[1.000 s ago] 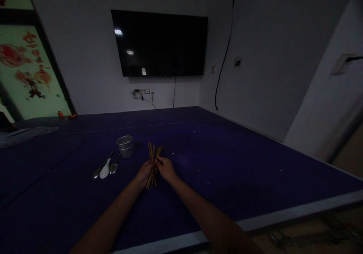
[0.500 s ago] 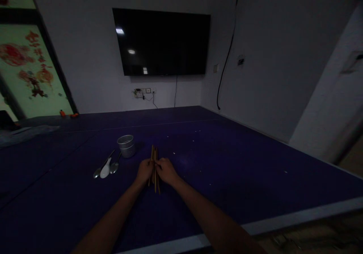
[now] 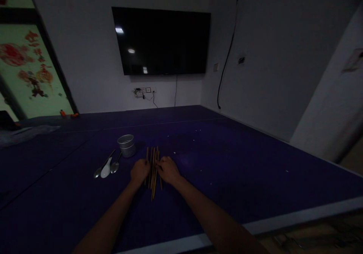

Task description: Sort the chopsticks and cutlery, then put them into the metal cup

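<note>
Brown: with left hand (image 3: 140, 171) and right hand (image 3: 169, 169) about equally near, curling fingers inward against sticks (image 3: 153, 174) lying between them, pointing lengthwise away; not showing whether pinching.

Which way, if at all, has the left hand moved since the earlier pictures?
Yes: judged against the wall-mounted television, the left hand has shifted a little to the left, and it now sits farther from the right hand.

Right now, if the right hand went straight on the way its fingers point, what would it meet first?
The bundle of sticks: the right hand points forward-left into it, and its fingertips seem to touch it already, though the dim picture leaves exact contact unclear.
</note>
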The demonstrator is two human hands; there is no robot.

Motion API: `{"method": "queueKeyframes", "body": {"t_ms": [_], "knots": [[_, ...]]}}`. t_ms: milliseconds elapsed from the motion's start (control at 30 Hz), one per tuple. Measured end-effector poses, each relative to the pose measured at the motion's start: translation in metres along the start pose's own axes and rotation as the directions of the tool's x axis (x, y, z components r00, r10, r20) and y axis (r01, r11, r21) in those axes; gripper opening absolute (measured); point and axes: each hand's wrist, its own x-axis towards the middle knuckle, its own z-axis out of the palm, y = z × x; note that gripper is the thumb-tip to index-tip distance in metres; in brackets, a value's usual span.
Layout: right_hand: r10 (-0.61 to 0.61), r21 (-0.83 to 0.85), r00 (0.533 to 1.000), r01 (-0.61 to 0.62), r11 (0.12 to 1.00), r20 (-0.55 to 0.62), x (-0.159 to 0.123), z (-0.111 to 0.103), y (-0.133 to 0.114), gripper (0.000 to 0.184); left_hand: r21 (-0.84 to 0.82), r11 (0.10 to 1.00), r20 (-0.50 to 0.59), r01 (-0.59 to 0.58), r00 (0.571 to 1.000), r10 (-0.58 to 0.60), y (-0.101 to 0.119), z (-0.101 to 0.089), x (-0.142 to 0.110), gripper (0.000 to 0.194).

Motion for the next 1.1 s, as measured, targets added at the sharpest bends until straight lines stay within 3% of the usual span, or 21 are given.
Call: {"method": "queueKeyframes", "body": {"t_ms": [433, 733, 1100], "knots": [[0.074, -0.065, 0.997, -0.074, 0.995, -0.003, -0.004, -0.003, -0.005, 0.033, 0.147, 0.989, -0.067, 0.03, 0.998, -0.021, 0.005, 0.002, -0.006, 0.036], [0.057, -0.048, 0.998, -0.057, 0.997, -0.002, -0.009, -0.007, -0.009, 0.032, 0.167, 0.984, -0.051, -0.062, 0.996, 0.072, 0.003, 0.003, -0.008, 0.036], [-0.03, -0.059, 0.998, 0.033, 0.998, 0.047, -0.011, -0.007, -0.015, 0.028, 0.194, 0.976, -0.023, -0.098, 0.994, 0.104, 0.007, 0.003, -0.012, 0.037]]}}
